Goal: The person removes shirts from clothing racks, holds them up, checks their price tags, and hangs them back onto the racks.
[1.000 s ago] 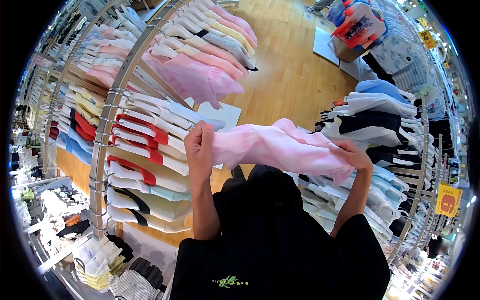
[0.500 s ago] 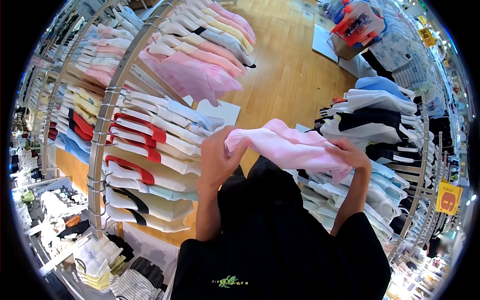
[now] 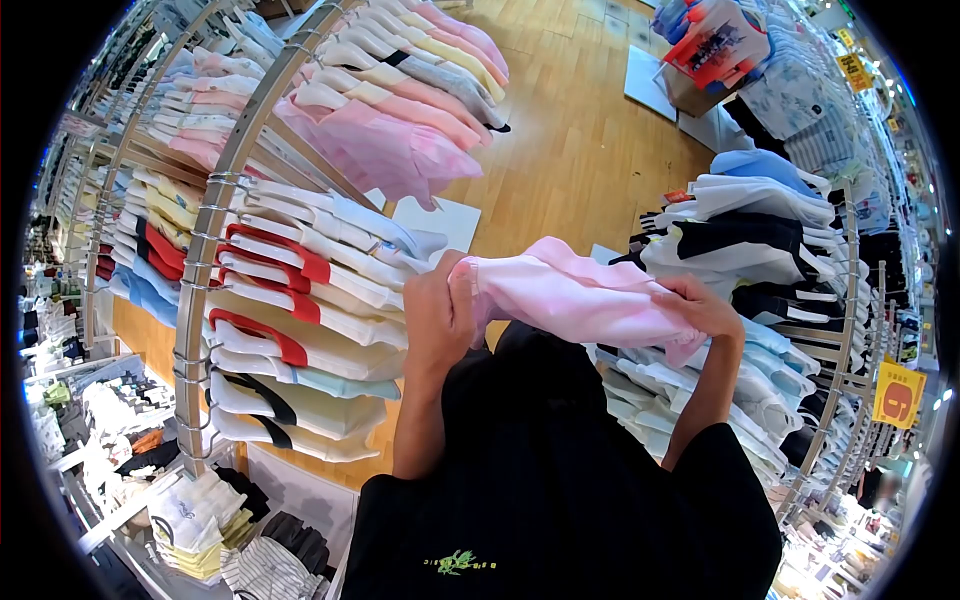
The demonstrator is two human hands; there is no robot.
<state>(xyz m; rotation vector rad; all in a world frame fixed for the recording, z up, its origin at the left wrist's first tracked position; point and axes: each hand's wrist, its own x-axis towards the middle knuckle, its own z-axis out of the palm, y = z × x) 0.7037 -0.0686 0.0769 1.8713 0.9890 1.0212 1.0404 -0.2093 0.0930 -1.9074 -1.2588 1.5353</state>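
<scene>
A pink and white garment [image 3: 575, 292] stretches between my two hands, in front of my black shirt. Its left end is gripped by my left hand [image 3: 440, 312], with the fingers wrapped around the cloth. At the other end, my right hand [image 3: 703, 308] pinches the fabric, and a loose fold hangs below the fingers. Just left of my left hand hang white garments with red trim [image 3: 290, 275] on a metal rack [image 3: 212, 225].
More pink clothes [image 3: 390, 150] hang at the upper left. On the right, a rack holds white and black garments [image 3: 740, 245], near a yellow sign [image 3: 898, 394]. Wooden floor [image 3: 560, 130] runs between the racks. Folded clothes [image 3: 195, 520] lie at the lower left.
My left hand has moved right along the garment and now grips it closer to my right hand, so the span between them is shorter. My right hand has stayed nearly still.
</scene>
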